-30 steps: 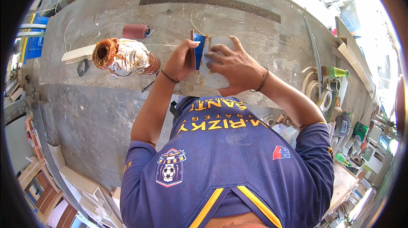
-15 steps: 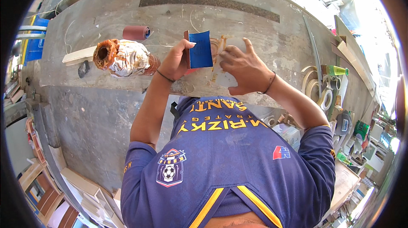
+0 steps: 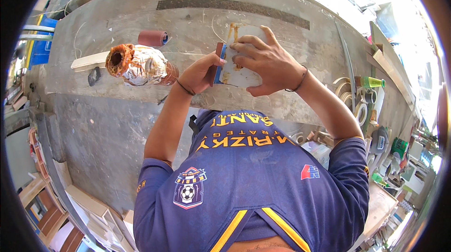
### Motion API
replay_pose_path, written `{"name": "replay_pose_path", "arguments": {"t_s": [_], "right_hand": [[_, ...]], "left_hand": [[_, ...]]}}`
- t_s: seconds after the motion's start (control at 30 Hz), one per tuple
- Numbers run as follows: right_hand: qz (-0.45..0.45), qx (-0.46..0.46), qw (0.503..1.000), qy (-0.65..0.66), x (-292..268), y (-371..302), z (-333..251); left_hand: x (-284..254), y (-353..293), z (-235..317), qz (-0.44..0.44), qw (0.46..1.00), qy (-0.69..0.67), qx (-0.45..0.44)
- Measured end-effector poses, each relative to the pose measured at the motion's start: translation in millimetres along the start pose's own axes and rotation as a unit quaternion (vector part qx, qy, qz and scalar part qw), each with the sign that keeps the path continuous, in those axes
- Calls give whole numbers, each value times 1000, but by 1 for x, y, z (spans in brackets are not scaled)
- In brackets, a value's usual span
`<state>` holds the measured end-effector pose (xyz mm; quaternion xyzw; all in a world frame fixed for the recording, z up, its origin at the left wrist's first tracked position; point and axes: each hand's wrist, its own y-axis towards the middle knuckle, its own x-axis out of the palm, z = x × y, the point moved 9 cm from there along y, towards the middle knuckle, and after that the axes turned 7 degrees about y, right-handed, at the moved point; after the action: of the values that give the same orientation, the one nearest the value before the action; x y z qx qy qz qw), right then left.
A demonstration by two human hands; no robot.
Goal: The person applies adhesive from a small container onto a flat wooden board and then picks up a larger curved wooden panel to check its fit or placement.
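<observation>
My left hand [image 3: 201, 72] is closed round a folded piece of sandpaper [image 3: 219, 54], reddish-brown on one face and blue on the other. It stands nearly edge-on against the left side of a flat grey rectangular panel [image 3: 242, 79]. Brown, glue-like stains run along the panel's upper and left parts. My right hand [image 3: 272, 62] spans the panel, fingers spread over its face and thumb by its near edge. What lies beneath the panel is hidden. To the left, a roll of reddish sandpaper [image 3: 152, 38] lies on the worktable [image 3: 188, 26].
A hollow brown cylinder wrapped in whitish material [image 3: 145, 64] lies left of my hands, with a pale wood strip [image 3: 89, 61] and a dark lump [image 3: 94, 77] beside it. A dark flat strip [image 3: 235, 6] runs along the back. Tape rolls [image 3: 361, 113] and a green bottle [image 3: 371, 82] stand right.
The sandpaper has turned from showing its blue face to nearly edge-on, and lies closer to the panel. My right hand and the panel have shifted, the panel's face now showing more.
</observation>
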<state>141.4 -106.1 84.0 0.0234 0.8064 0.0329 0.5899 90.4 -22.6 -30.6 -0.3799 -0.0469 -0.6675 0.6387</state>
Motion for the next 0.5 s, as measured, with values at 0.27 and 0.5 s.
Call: {"name": "replay_pose_path", "arguments": {"t_s": [0.27,0.5], "right_hand": [[-29,-9,999,44,18,-7,10],[5,-8,997,75,2,-6,5]], "left_hand": [[-7,-4,-14,-66,985,-157,-4],[-4,3,-21,-58,979,-193,-9]]}}
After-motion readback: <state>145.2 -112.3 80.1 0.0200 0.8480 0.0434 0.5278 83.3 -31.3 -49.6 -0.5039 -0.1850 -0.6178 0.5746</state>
